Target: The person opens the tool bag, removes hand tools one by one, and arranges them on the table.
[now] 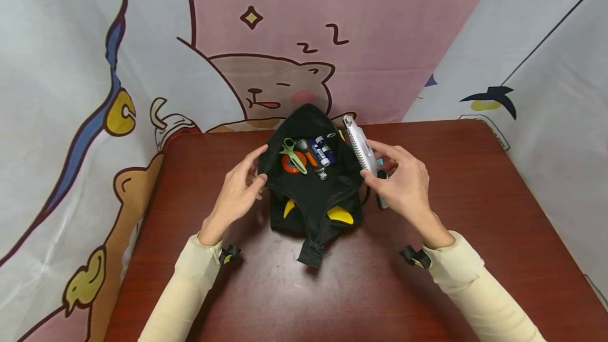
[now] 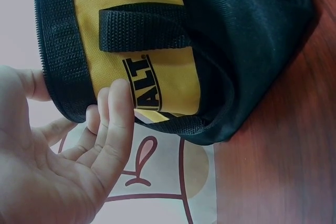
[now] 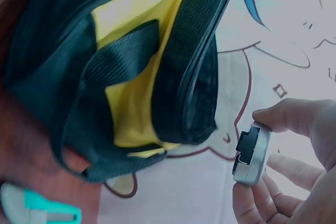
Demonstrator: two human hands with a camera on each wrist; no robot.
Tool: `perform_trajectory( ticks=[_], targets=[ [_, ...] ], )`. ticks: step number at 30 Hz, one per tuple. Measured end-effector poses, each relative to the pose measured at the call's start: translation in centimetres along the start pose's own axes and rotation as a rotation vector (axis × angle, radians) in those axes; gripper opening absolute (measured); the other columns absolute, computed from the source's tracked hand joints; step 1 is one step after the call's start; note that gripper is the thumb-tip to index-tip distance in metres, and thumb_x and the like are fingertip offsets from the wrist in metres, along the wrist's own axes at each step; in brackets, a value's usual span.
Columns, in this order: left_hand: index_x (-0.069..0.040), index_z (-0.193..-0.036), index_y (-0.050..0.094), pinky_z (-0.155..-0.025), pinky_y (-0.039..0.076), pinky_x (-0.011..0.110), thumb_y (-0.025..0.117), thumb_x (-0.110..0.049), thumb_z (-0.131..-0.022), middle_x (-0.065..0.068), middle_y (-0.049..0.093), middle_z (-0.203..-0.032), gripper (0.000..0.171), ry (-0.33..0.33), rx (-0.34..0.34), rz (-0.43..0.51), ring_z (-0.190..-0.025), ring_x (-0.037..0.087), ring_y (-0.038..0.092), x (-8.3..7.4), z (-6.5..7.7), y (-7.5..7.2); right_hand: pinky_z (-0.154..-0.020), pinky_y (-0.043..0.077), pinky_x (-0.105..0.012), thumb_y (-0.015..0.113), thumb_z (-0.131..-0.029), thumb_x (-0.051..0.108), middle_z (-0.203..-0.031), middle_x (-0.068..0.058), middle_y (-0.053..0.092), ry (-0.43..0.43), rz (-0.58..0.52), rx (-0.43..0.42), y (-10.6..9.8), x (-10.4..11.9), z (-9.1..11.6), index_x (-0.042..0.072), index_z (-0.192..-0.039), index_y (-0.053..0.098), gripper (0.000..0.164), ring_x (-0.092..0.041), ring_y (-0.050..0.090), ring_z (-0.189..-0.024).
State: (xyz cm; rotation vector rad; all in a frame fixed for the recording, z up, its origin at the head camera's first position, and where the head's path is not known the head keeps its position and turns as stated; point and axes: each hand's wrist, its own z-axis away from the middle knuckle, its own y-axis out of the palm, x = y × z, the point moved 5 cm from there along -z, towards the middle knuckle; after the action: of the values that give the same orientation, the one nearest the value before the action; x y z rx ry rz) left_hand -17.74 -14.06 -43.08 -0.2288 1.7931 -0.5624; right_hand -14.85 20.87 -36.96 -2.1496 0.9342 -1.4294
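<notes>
Perhaps the bag [image 1: 309, 194] sags closed should the left hand [image 1: 236, 186], pinching its nine-o'clock side, slacken while the right hand [image 1: 402, 176] grips the silver tool [image 1: 359, 144] at two o'clock.

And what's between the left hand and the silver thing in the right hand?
In the head view, the open black bag, green scissors showing inside, lies between the left hand and silver thing.
</notes>
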Motion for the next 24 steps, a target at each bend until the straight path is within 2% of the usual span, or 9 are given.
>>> perform_trajectory(
  ticks=[6, 10, 19, 24],
  targets=[
    [-0.026, -0.169, 0.048, -0.059, 0.065, 0.032, 0.062, -0.006, -0.107, 0.013, 0.058, -0.114, 0.067, -0.005, 0.003, -0.005, -0.075, 0.037, 0.071, -0.1, -0.1, 0.0, -0.064, 0.043, -0.023, 0.091, -0.085, 0.010, -0.110, -0.009, 0.077, 0.051, 0.028, -0.012, -0.9, -2.3, 0.7, 0.020, -0.142, 0.078, 0.059, -0.026, 0.073, -0.083],
    [-0.025, -0.169, 0.048, -0.060, 0.065, 0.032, 0.062, -0.006, -0.107, 0.014, 0.058, -0.115, 0.067, -0.006, 0.005, -0.002, -0.075, 0.038, 0.071, 0.0, -0.1, 0.0, -0.065, 0.045, -0.028, 0.092, -0.085, 0.011, -0.111, -0.010, 0.078, 0.086, 0.055, -0.005, -1.1, -3.7, 1.2, 0.019, -0.142, 0.078, 0.059, -0.027, 0.074, -0.084],
    [-0.025, -0.169, 0.049, -0.061, 0.065, 0.031, 0.063, -0.005, -0.106, 0.014, 0.060, -0.116, 0.067, 0.006, -0.003, -0.017, -0.070, 0.025, 0.069, -0.1, -0.1, 0.2, -0.068, 0.047, -0.040, 0.093, -0.085, 0.015, -0.111, -0.011, 0.080, 0.170, 0.121, 0.007, -1.3, -6.9, 2.1, 0.020, -0.141, 0.079, 0.058, -0.029, 0.074, -0.084],
    [-0.024, -0.168, 0.049, -0.061, 0.064, 0.029, 0.064, -0.003, -0.106, 0.015, 0.060, -0.116, 0.067, 0.002, -0.004, -0.011, -0.071, 0.024, 0.068, -0.1, -0.2, 0.2, -0.069, 0.047, -0.044, 0.091, -0.085, 0.016, -0.111, -0.013, 0.080, 0.209, 0.152, 0.014, -1.5, -8.5, 2.4, 0.018, -0.142, 0.078, 0.058, -0.031, 0.074, -0.086]
  ],
)
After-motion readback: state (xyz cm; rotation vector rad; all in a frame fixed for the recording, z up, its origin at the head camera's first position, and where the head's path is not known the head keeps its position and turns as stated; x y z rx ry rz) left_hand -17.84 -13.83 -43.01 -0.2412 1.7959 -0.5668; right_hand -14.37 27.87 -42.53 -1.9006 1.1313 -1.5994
